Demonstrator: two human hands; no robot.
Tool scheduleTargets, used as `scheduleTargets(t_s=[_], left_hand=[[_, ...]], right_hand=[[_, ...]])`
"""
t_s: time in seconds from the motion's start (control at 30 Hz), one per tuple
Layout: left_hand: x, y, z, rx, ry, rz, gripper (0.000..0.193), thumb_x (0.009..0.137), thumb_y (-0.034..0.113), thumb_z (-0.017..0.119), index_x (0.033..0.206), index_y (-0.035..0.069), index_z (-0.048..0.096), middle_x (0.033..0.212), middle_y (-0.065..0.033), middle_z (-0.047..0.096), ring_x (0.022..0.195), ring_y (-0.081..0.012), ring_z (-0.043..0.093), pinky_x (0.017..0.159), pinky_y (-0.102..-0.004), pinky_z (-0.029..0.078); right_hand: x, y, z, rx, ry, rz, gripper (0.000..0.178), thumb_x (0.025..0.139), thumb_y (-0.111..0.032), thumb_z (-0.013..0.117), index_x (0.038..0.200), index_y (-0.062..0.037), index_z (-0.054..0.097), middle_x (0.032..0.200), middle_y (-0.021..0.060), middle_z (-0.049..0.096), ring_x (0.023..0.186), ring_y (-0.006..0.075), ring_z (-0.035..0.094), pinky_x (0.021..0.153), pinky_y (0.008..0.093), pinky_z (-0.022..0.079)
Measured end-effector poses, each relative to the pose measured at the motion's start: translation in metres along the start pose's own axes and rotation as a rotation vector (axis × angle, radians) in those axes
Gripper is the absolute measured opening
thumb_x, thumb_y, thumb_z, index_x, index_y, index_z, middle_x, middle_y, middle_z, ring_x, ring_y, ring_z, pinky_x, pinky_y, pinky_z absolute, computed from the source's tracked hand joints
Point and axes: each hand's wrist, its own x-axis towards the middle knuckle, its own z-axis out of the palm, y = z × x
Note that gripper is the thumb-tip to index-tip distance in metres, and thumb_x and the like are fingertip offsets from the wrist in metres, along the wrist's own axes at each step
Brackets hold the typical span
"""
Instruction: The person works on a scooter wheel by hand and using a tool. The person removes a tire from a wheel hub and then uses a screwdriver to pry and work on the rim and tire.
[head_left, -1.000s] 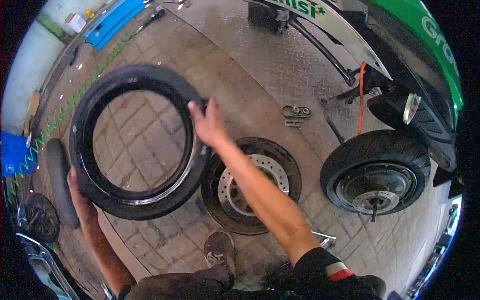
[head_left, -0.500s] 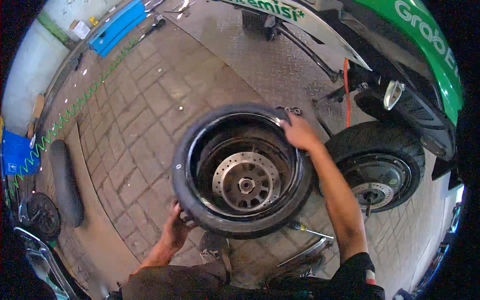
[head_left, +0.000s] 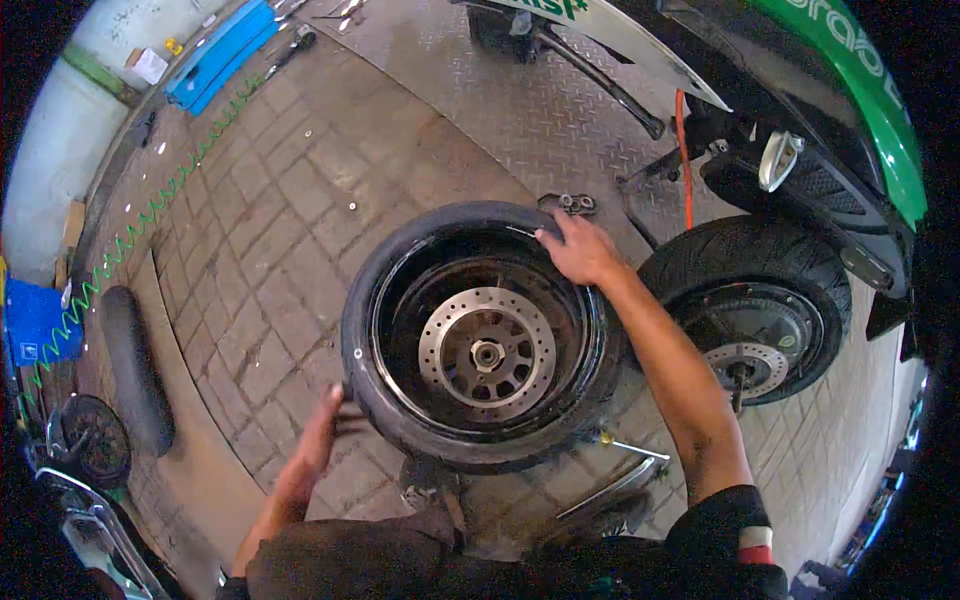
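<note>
A black motorcycle tyre (head_left: 362, 290) sits around a wheel rim in front of me, with a drilled silver brake disc (head_left: 430, 352) at its centre. My right hand (head_left: 583, 250) grips the tyre's upper right edge, the thumb over the inner lip and the fingers on the outside. At the lower left, my left hand (head_left: 322, 432) is open with its fingers stretched toward the tyre's side. A small gap seems to lie between them, though motion blurs the fingertips. A small white mark (head_left: 357, 353) shows on the tyre's left sidewall.
Close on the right stands another wheel (head_left: 760, 290) with a tyre, beside a green and white motorbike (head_left: 890, 150). A yellow-handled screwdriver (head_left: 630, 447) and a long metal lever (head_left: 612, 487) lie near my knees. Dark metal parts (head_left: 570, 204) rest beyond the tyre. A loose tyre (head_left: 137, 370) lies left.
The tyre has turned a little counterclockwise, its white mark shifting down the left side. My left hand has come away from the sidewall, fingers straightening. My right hand stays on the upper right edge.
</note>
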Motion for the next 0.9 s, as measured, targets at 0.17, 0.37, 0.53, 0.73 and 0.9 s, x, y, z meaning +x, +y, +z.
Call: scheduleTargets(t_s=[0.17,0.37,0.53,0.73,0.9], left_hand=[[0.086,0.038,0.007,-0.162,-0.024,0.100,0.092,0.091,0.058,0.066,0.157,0.007,0.025,0.151,-0.0161,0.045,0.130,-0.0316,0.053,0.107,-0.0500,0.044],[0.104,0.049,0.026,-0.246,0.141,0.073,0.076,0.092,0.041,0.069,0.149,0.003,0.038,0.137,-0.0167,0.058,0.116,-0.0293,0.062,0.099,-0.0420,0.051],[0.092,0.034,0.026,-0.209,0.129,0.174,0.079,0.088,0.042,0.070,0.149,0.003,0.039,0.136,-0.0149,0.059,0.118,-0.0284,0.061,0.096,-0.0428,0.054],[0.077,0.061,0.035,-0.015,0.223,0.035,0.103,0.084,0.051,0.076,0.156,-0.004,0.026,0.157,-0.0262,0.037,0.145,-0.0356,0.038,0.119,-0.0427,0.029],[0.082,0.102,0.067,0.445,0.470,0.217,0.091,0.090,0.062,0.064,0.152,0.000,0.039,0.150,-0.0286,0.046,0.141,-0.0379,0.045,0.117,-0.0428,0.034]], right_hand=[[-0.018,0.004,0.009,-0.007,0.067,0.122,0.076,0.097,-0.058,0.050,0.149,-0.0039,0.042,0.136,0.0307,0.056,0.123,0.0472,0.057,0.106,0.0524,0.046],[-0.044,0.004,0.019,0.058,0.113,0.159,0.068,0.099,-0.053,0.051,0.142,-0.0010,0.044,0.129,0.0332,0.057,0.113,0.0519,0.060,0.098,0.0577,0.049],[-0.059,0.011,0.025,0.093,0.161,0.133,0.065,0.102,-0.047,0.050,0.144,0.0015,0.042,0.131,0.0342,0.053,0.119,0.0518,0.056,0.100,0.0559,0.046],[-0.073,0.020,0.028,0.103,0.141,0.122,0.068,0.103,-0.047,0.047,0.145,0.0056,0.038,0.134,0.0369,0.050,0.121,0.0537,0.052,0.105,0.0546,0.043],[-0.073,0.019,0.037,0.119,0.218,0.122,0.054,0.105,-0.041,0.046,0.128,0.0076,0.045,0.123,0.0344,0.051,0.113,0.0525,0.053,0.096,0.0564,0.043]])
